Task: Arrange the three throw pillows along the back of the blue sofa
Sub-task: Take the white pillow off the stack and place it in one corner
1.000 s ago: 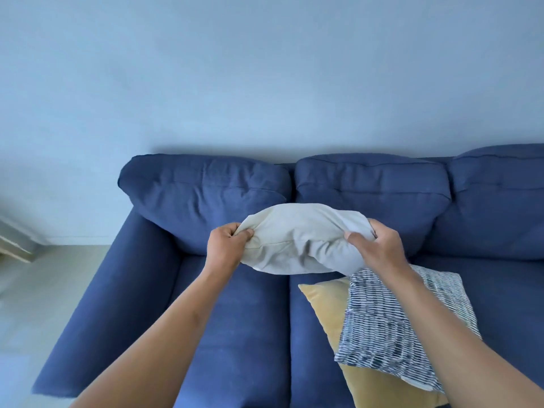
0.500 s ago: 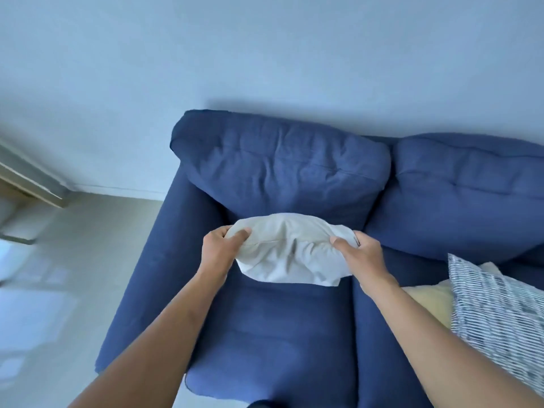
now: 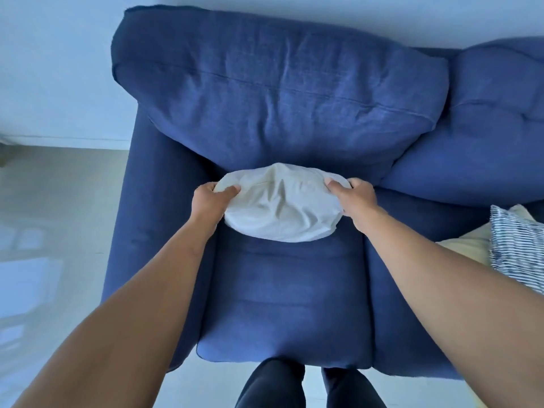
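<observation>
I hold a pale grey throw pillow (image 3: 281, 206) by its two ends over the left seat of the blue sofa (image 3: 282, 304). My left hand (image 3: 209, 201) grips its left end and my right hand (image 3: 357, 198) grips its right end. The pillow sits low, right in front of the left back cushion (image 3: 276, 89); whether it touches that cushion I cannot tell. At the right edge a yellow pillow (image 3: 468, 244) lies on the seat, partly under a navy-and-white striped pillow (image 3: 518, 248).
The sofa's left armrest (image 3: 129, 237) borders a pale floor (image 3: 53, 219). A second back cushion (image 3: 482, 131) is at the right. My dark-trousered legs (image 3: 309, 387) stand against the seat's front edge. A light wall (image 3: 59, 69) is behind the sofa.
I have carried the grey pillow from the sofa's middle to the left seat and lowered it towards the back cushion. The other two pillows have slid to the right edge of view.
</observation>
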